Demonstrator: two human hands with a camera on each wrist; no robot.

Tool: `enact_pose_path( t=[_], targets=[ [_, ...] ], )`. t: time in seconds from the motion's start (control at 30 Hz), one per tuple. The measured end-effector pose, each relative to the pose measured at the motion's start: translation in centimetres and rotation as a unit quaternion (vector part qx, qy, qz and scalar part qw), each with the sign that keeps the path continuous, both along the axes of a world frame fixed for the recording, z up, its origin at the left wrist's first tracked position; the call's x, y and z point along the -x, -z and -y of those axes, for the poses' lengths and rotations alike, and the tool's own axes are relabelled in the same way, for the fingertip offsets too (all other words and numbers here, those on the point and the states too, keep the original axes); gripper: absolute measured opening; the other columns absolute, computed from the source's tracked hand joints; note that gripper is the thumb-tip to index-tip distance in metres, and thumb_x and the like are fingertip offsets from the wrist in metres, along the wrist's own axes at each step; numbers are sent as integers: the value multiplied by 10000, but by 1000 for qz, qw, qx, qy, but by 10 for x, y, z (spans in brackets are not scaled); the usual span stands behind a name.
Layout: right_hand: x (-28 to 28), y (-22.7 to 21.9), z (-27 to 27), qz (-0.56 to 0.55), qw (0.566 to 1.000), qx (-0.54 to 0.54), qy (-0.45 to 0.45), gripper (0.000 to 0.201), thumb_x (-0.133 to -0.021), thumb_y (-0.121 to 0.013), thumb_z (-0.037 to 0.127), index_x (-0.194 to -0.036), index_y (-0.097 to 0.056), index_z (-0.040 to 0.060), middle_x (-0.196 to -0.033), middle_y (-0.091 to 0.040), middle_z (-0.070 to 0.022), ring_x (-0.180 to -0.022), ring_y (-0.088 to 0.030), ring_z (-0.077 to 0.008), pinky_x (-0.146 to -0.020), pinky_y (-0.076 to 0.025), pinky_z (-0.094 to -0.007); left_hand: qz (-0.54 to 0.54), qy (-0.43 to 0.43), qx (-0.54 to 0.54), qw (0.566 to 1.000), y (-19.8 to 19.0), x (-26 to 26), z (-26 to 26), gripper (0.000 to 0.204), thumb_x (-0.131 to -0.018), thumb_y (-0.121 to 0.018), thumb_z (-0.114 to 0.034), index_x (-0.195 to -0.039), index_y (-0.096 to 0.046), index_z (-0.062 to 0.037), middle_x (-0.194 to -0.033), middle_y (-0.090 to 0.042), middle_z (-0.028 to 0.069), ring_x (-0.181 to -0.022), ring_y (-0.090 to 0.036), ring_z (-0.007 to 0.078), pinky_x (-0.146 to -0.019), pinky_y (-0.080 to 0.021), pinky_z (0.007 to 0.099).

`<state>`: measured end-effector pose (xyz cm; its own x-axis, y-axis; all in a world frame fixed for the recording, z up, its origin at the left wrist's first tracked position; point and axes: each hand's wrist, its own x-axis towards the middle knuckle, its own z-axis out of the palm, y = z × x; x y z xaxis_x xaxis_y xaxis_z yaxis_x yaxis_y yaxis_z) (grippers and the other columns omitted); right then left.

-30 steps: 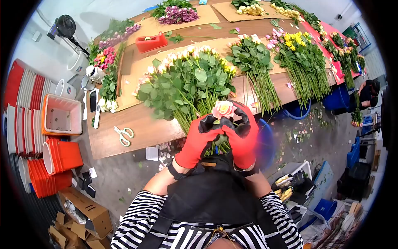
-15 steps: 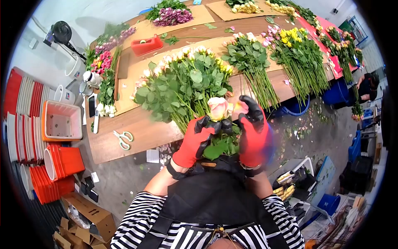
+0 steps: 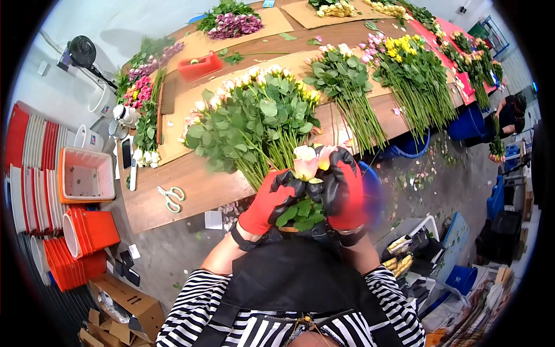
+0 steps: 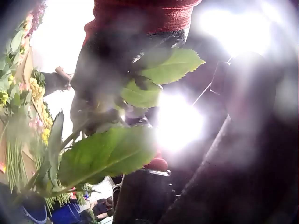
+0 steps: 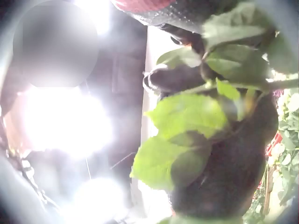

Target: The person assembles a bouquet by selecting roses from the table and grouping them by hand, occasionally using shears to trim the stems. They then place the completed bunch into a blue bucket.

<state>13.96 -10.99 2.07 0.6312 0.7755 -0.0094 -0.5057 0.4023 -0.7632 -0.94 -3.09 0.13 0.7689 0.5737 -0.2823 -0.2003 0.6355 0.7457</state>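
A pale pink rose (image 3: 304,165) stands upright in front of the apron, in the head view. My left hand (image 3: 269,200), in a red glove with black palm and fingers, grips its stem just beneath the bloom. Beside the bloom, my right hand (image 3: 345,194), gloved alike, pinches a pink petal (image 3: 326,157) between thumb and fingers. Below the hands hang the rose's green leaves (image 3: 300,215). Large leaves (image 4: 107,154) partly cover the glove in the left wrist view, and bright leaves (image 5: 187,116) do so in the right wrist view. The lower stem is hidden.
A big bunch of roses (image 3: 254,113) lies on the wooden table (image 3: 150,199) just ahead. Green-handled scissors (image 3: 171,198) rest near its left corner. More bunches (image 3: 413,87) lie to the right. A blue bucket (image 3: 370,188) stands beyond my right hand, and orange bins (image 3: 89,231) stand left.
My right hand came away from the rose with a petal, swung outward, and is now back close to the bloom. The left hand keeps its grip, and the bloom has turned from facing up to side-on.
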Motion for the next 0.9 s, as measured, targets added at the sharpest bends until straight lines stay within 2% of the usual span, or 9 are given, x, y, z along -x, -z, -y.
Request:
enact_pose_path(
  t=[0.17,0.3,0.43,0.6,0.63,0.67,0.7,0.77,0.9],
  targets=[
    [0,-42,8,146,977,139,69,238,-862,-564,-4,-1097,-596,-22,-1087,-641,-99,-1006,-593,-172,-918,-445,-304,7,-3,-101,995,5,-2,-3,456,-871,-613,-64,-1297,-476,24,-1147,-606,82,-1000,-591,153,-913,-470,316],
    [7,-42,18,385,896,190,110,415,-686,-717,-24,-1087,-612,-17,-1094,-639,-122,-1047,-585,-264,-948,-442,-354,-29,-33,-189,981,6,-7,6,428,-881,-598,-5,-1291,-478,19,-1147,-597,91,-1001,-592,149,-904,-475,306],
    [12,-32,12,245,950,173,91,240,-791,-659,8,-1024,-605,-13,-1018,-633,-100,-1010,-575,-239,-921,-439,-339,-60,-35,-309,948,9,-10,9,479,-860,-639,-35,-1302,-464,20,-1149,-590,86,-993,-589,143,-884,-482,302],
    [3,-4,-3,3,1000,-5,15,195,-965,-467,146,-892,-549,-15,-985,-605,-92,-935,-557,-192,-910,-412,-301,-30,-46,-73,996,13,13,3,464,-857,-627,-86,-1284,-480,24,-1122,-604,93,-991,-591,152,-883,-477,304],
    [-8,11,-9,85,996,-38,3,154,-932,-542,118,-986,-580,-21,-988,-610,-83,-967,-557,-198,-911,-419,-319,-75,-59,-33,995,1,18,-4,453,-882,-592,-178,-1276,-483,19,-1117,-612,108,-998,-600,189,-901,-472,336],
    [-13,20,-9,114,991,75,5,188,-904,-588,114,-1044,-587,-11,-992,-621,-82,-993,-558,-207,-911,-419,-332,33,-22,-68,997,10,22,-22,462,-886,-587,-228,-1266,-492,18,-1120,-606,109,-996,-598,204,-904,-471,350],
    [-17,25,-11,144,972,185,8,256,-875,-634,110,-1103,-595,0,-995,-631,-80,-1019,-559,-216,-911,-419,-346,90,-29,-111,989,8,27,-30,478,-899,-568,-300,-1251,-505,18,-1128,-589,107,-1003,-590,221,-911,-465,362],
    [-26,61,-22,526,796,282,106,461,-754,-739,167,-1187,-598,98,-1135,-609,-107,-1065,-559,-296,-912,-421,-409,147,-113,-101,977,5,39,-38,489,-925,-536,-400,-1183,-555,15,-1115,-563,85,-1022,-563,213,-904,-456,349],
    [-10,126,-55,669,679,302,27,532,-717,-744,410,-1153,-609,137,-1161,-560,-107,-1115,-499,-321,-968,-356,-447,131,-169,-29,976,36,89,-65,395,-930,-607,-193,-1252,-498,7,-1129,-562,79,-999,-556,180,-885,-482,324]
  ],
)
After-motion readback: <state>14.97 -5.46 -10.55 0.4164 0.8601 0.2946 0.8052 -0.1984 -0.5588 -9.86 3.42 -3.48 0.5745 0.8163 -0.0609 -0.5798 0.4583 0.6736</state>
